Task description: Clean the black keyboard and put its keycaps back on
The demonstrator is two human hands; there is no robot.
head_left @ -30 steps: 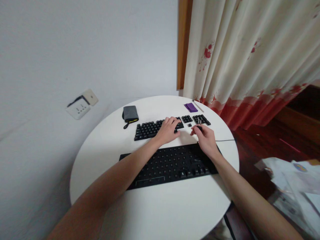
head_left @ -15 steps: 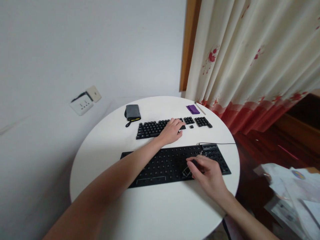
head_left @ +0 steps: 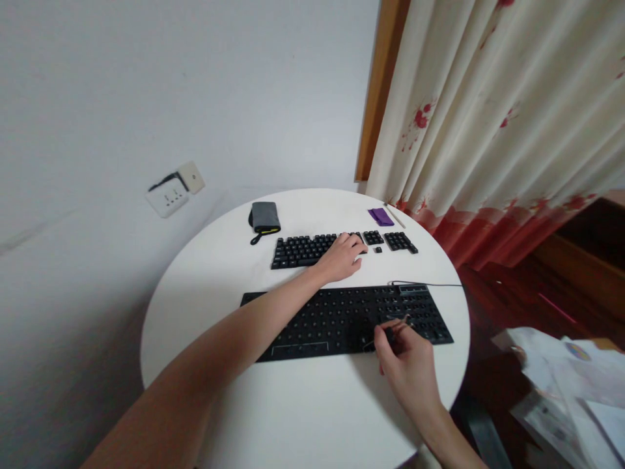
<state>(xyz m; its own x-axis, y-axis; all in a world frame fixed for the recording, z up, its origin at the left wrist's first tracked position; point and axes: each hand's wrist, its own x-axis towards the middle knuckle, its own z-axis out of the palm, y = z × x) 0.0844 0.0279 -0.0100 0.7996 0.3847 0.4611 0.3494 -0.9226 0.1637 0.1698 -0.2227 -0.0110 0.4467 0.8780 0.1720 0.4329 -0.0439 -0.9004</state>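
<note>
A black keyboard base [head_left: 322,322] with bare switches lies across the round white table [head_left: 293,410]. Beyond it, loose black keycaps [head_left: 295,251] are laid out in keyboard order, with two smaller groups [head_left: 400,241] to their right. My left hand [head_left: 342,258] rests on the right end of the keycap rows, fingers lying loosely on them. My right hand [head_left: 407,368] is at the base's near right edge, fingers pinched on a small black tool with thin wire ends [head_left: 393,331] that touches the base.
A grey pouch [head_left: 265,218] sits at the back of the table; a purple cloth [head_left: 381,216] and a thin stick [head_left: 396,217] lie near the curtain [head_left: 488,130]. A cable [head_left: 434,284] runs off the base's right end. A wall socket [head_left: 168,195] is left, papers [head_left: 561,371] right.
My right hand has drawn back from the loose keycaps to the near right part of the keyboard base, still pinching the small tool. My left hand stays on the keycap rows.
</note>
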